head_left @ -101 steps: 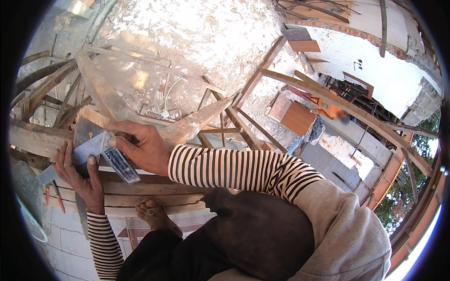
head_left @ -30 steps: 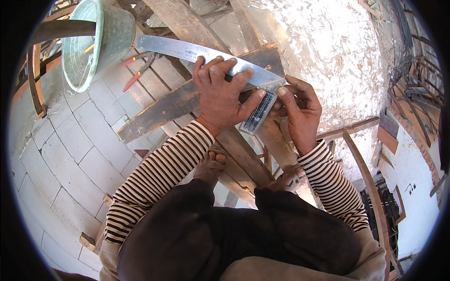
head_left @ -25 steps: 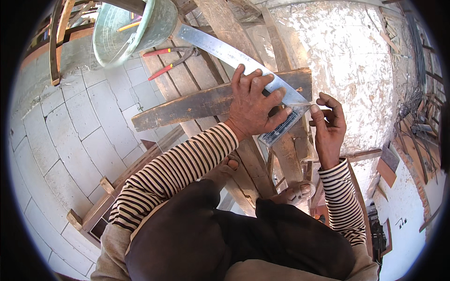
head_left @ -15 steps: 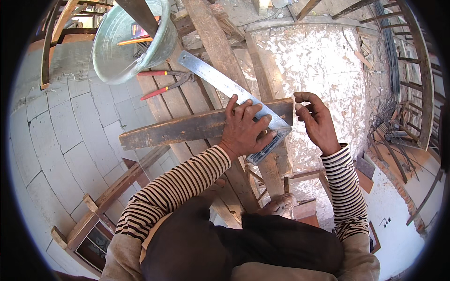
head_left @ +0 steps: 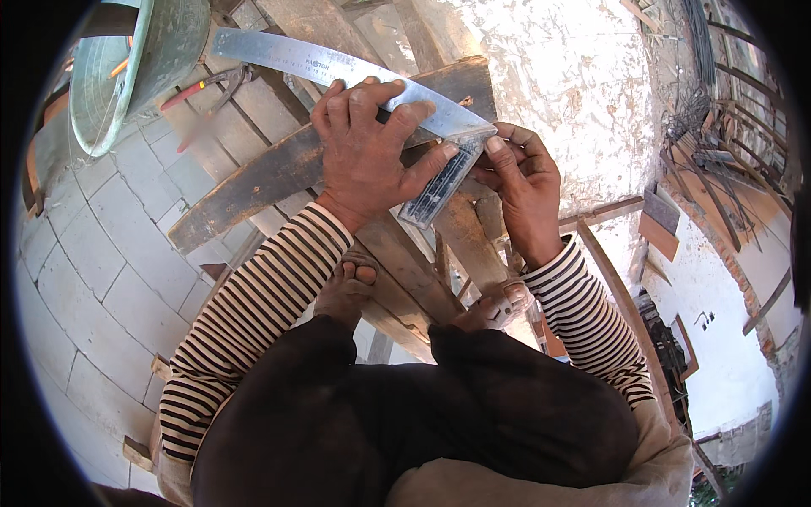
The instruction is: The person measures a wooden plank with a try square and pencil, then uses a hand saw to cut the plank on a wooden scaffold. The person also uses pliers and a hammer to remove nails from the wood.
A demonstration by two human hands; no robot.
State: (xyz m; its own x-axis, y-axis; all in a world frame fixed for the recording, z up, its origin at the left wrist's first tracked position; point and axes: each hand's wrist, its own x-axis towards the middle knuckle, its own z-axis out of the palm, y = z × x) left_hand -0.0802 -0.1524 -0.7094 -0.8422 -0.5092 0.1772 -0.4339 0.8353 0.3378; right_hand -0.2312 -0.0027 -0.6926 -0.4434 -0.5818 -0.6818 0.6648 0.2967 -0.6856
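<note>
A metal try square [head_left: 287,57] lies slanted across a dark, worn wooden board [head_left: 253,179]. My left hand [head_left: 367,139] presses it down, fingers spread over the blade and thumb on the dark stock. At the square's corner, by the board's right end, my right hand [head_left: 525,182] is closed, thumb and forefinger pinched together. Whatever sits between those fingertips is too small or hidden to make out. Beyond the board, red-handled pincers [head_left: 232,80] rest on the planks, one handle blurred.
A pale green bucket [head_left: 177,72] holding tools stands at the far left. Rough planks [head_left: 393,266] under my feet form a raised platform. Grey blocks or tiles [head_left: 101,279] spread at left; wood shavings litter the bright ground [head_left: 583,110] at right. Metal rods [head_left: 735,190] lie farther right.
My right hand has come in to the square's corner and its fingers have closed. My left hand still presses the square. The view has shifted, so bucket and pincers appear farther left.
</note>
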